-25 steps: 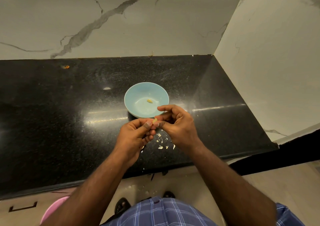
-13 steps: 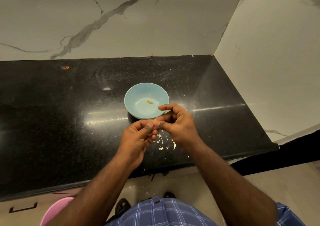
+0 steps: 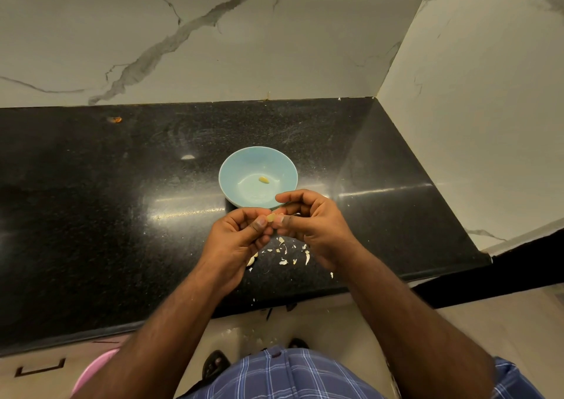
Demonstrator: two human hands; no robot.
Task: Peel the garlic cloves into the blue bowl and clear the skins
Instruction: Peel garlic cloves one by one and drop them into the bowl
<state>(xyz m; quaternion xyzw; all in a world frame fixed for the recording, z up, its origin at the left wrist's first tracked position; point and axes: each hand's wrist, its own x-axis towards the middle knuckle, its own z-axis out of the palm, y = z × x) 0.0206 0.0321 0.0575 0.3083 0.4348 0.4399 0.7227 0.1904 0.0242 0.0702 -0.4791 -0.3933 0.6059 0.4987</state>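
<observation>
Little has shifted since the earlier frames; our left hand (image 3: 241, 238) and right hand (image 3: 314, 220) stay together just at six o'clock of the blue bowl (image 3: 232, 166), both pinching one garlic clove (image 3: 270, 217) between curled fingertips; one peeled clove (image 3: 264, 179) lies in the bowl; skins (image 3: 285, 252) scatter on the black counter (image 3: 91, 215) beneath; we judge peeling is mid-way; next comes stripping the last skin and dropping the clove toward twelve o'clock.
</observation>
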